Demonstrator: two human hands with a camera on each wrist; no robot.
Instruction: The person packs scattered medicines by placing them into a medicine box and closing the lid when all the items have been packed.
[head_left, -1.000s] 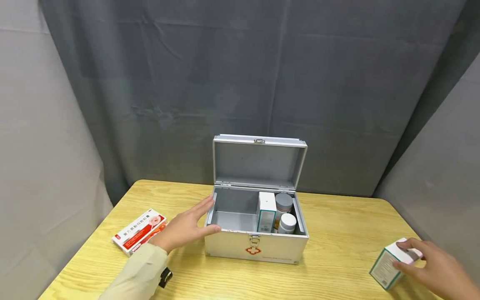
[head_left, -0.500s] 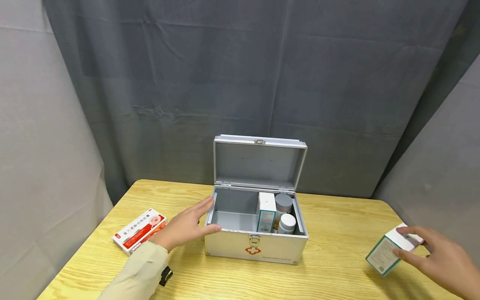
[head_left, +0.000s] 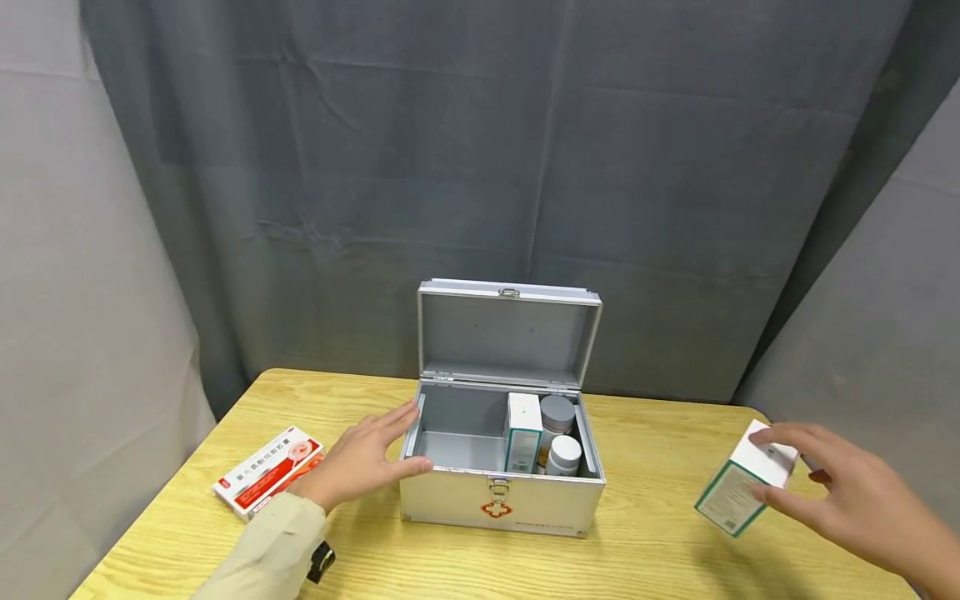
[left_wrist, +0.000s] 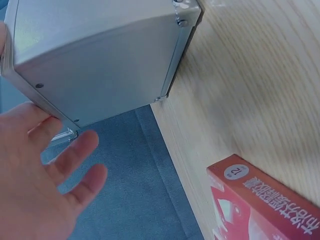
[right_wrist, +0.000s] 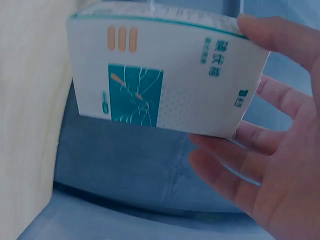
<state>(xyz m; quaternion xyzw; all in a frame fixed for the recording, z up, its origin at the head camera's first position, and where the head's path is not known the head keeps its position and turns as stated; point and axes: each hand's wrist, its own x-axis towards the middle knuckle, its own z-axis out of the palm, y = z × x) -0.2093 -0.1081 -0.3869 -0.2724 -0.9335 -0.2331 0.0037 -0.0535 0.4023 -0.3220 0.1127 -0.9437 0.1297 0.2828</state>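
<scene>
An open silver first-aid case (head_left: 498,500) with a red cross stands mid-table, lid raised. My left hand (head_left: 365,457) rests at its left rim, fingers spread and fairly straight; the left wrist view shows the hand (left_wrist: 45,170) against the case's side wall (left_wrist: 100,75). On the right, my right hand (head_left: 840,487) holds a white medicine box with teal edges (head_left: 742,483), tilted above the table. In the right wrist view, thumb and fingers pinch one end of that box (right_wrist: 185,85). Inside the case's right half are a similar white box (head_left: 523,433) and two bottles, one grey-capped (head_left: 557,412), one white-capped (head_left: 564,454).
A red and white medicine box (head_left: 268,472) lies on the wooden table (head_left: 420,567) left of the case, beside my left forearm. Grey curtain (head_left: 375,192) hangs behind the table, with pale cloth (head_left: 82,292) on both sides.
My right hand has lifted the white medicine box off the table and carried it left toward the case. The left hand stays at the case rim. The head view has shifted slightly.
</scene>
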